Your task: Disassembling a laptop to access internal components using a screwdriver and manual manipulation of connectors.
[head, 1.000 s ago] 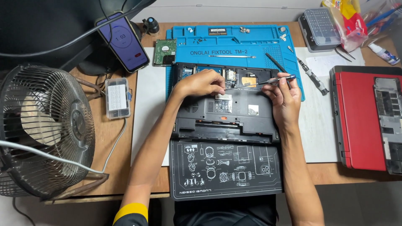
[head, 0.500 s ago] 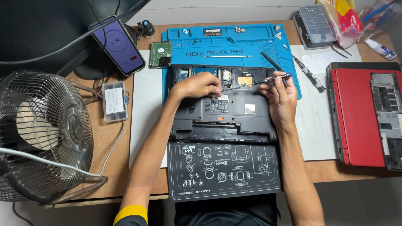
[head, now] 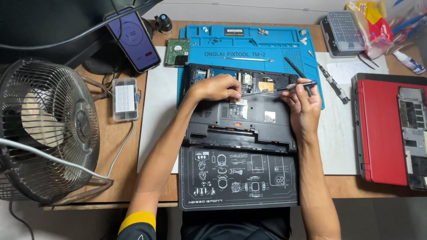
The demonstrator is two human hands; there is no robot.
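Head view: right hand grips screwdriver; left hand presses open laptop.

Bright, even light from overhead, with soft short shadows under the arms. The picture is sharp in the middle; slight bending shows at the edges, near the fan at left.

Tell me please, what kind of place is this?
Probably an electronics repair desk: an opened black laptop lies on a blue repair mat, with a screwdriver bit case nearby.
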